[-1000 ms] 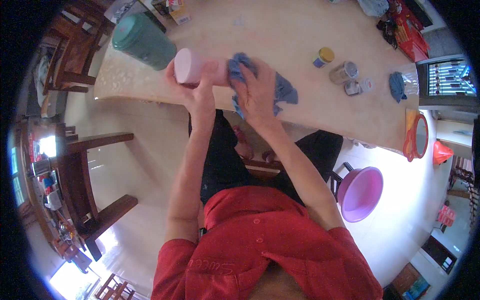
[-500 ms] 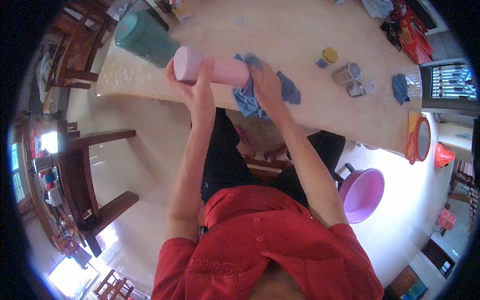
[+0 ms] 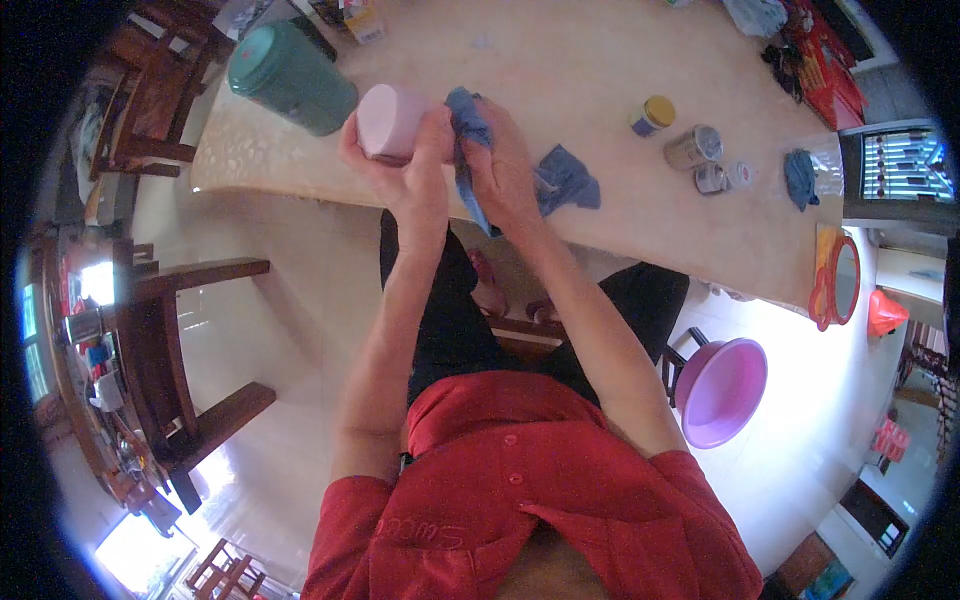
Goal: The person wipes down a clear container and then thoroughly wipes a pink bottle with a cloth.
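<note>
My left hand is wrapped around a pink cylindrical bottle, its wide, flat end turned towards me and to the left. Most of the bottle's body is hidden behind my hands. In my right hand is a blue cloth, bunched at the bottle's far end, with a corner hanging down past the table edge. Another piece of blue cloth lies crumpled on the table just right of my right hand. A green lidded jug stands to the left of the bottle.
On the table to the right are a yellow-lidded jar, a clear jar, a small glass jar and a dark blue cloth. A red-framed mirror is at the right edge. Below sits a purple basin.
The bottle has turned from sideways to more end-on. My right hand has moved left with the cloth, and the other cloth on the table now shows apart from it.
</note>
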`<state>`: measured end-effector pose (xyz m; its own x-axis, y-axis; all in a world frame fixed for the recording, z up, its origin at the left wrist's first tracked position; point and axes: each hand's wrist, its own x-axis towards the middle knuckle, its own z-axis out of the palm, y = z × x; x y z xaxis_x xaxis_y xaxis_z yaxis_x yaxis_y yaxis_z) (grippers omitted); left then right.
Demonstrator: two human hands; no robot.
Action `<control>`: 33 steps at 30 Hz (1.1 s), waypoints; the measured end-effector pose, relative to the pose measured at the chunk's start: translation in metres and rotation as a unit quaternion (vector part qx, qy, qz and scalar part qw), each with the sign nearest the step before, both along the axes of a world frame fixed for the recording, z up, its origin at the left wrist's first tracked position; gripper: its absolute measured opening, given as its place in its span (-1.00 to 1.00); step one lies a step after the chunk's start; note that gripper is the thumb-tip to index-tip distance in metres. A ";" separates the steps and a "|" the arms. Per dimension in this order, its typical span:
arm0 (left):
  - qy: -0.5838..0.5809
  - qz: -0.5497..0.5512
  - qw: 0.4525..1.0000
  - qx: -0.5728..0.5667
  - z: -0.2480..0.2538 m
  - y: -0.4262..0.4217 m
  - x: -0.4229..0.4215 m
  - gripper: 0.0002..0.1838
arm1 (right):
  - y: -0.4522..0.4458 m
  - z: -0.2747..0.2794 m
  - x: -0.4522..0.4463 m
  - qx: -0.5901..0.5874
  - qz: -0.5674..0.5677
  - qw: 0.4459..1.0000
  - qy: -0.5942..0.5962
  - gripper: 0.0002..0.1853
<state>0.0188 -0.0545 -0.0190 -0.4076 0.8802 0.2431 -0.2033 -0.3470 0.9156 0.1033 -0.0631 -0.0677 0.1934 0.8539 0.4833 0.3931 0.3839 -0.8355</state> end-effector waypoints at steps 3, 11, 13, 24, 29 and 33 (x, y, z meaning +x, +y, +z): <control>0.017 0.025 0.999 0.012 -0.013 0.016 -0.012 -0.26 | 0.005 -0.007 0.004 -0.006 0.018 0.999 -0.039 -0.55; 0.007 0.026 0.999 -0.020 -0.016 0.019 -0.021 -0.26 | -0.002 -0.043 0.021 -0.110 -0.060 0.989 -0.080 -0.52; 0.009 0.025 0.999 -0.018 -0.017 0.019 -0.019 -0.25 | -0.003 -0.052 0.023 -0.097 -0.081 0.987 -0.096 -0.55; 0.063 -0.073 0.995 0.025 0.002 0.003 0.009 -0.18 | -0.024 -0.032 0.045 -0.112 -0.083 0.986 -0.096 -0.68; 0.077 -0.115 0.990 0.012 0.003 0.002 0.019 -0.19 | -0.032 -0.029 0.058 -0.175 -0.146 0.974 -0.015 -0.66; 0.154 -0.181 0.971 0.021 -0.006 -0.001 0.026 -0.18 | -0.032 0.016 0.078 -0.197 -0.150 0.943 0.221 -0.66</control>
<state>0.0444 -0.0555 -0.0252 0.0255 0.9386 0.3439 -0.0380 -0.3429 0.9386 0.1814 -0.0948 -0.0521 0.5631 0.8253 -0.0438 0.0152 -0.0634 -0.9979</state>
